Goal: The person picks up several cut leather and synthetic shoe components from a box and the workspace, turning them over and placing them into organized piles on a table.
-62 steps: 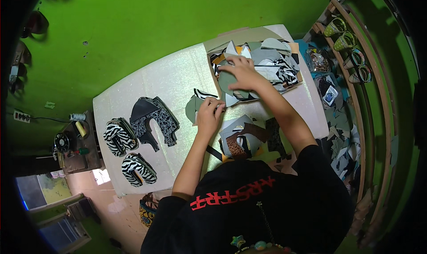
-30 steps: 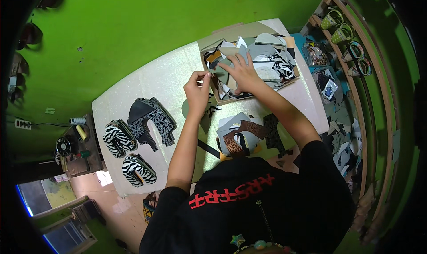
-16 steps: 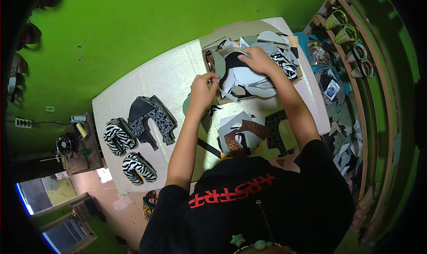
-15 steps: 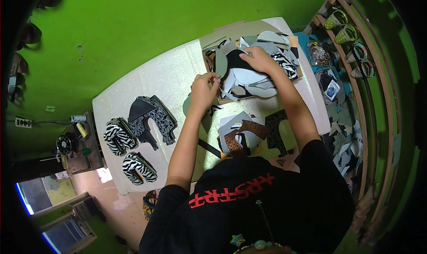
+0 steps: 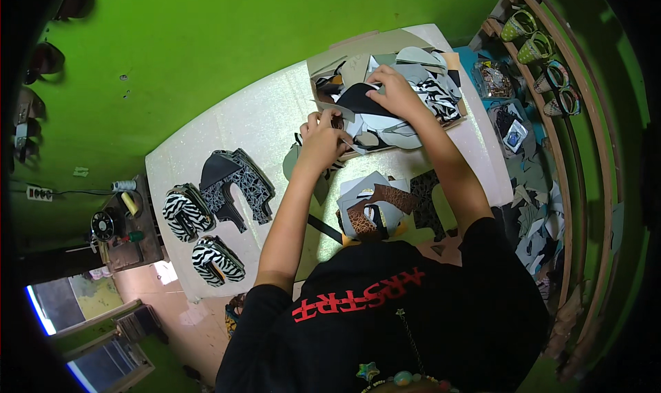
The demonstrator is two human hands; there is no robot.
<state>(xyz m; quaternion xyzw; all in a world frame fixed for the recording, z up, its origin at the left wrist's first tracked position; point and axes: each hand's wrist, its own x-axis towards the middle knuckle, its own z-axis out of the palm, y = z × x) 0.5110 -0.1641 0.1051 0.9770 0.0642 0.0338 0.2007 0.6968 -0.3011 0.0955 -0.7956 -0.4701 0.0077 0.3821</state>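
A shallow cardboard box [image 5: 451, 122] on the table is heaped with flat cut pieces of sheet material in grey, white, black and zebra print. My right hand [image 5: 398, 95] is in the heap, thumb and fingers closed at the edge of a black cut piece [image 5: 358, 99]. At the box's near left corner is my left hand [image 5: 321, 139], its thumb and fingers apart. A grey-green piece [image 5: 336, 108] tilts against its fingertips. Beside that hand, a round-edged grey piece [image 5: 290, 160] lies partly under my wrist.
Zebra-print stacks [image 5: 188, 212] and a black patterned stack [image 5: 241, 183] of curved pieces lie on the table's left. Close to my body is a pile of grey and brown pieces [image 5: 375, 207]. A wooden rack [image 5: 571, 152] with sandals [image 5: 536, 48] stands at right, scraps [image 5: 533, 221] below.
The grey-green piece has tipped from upright toward flat at my left hand, whose fingers have spread. My right hand has shifted slightly left, and the black piece lies lower and further left.
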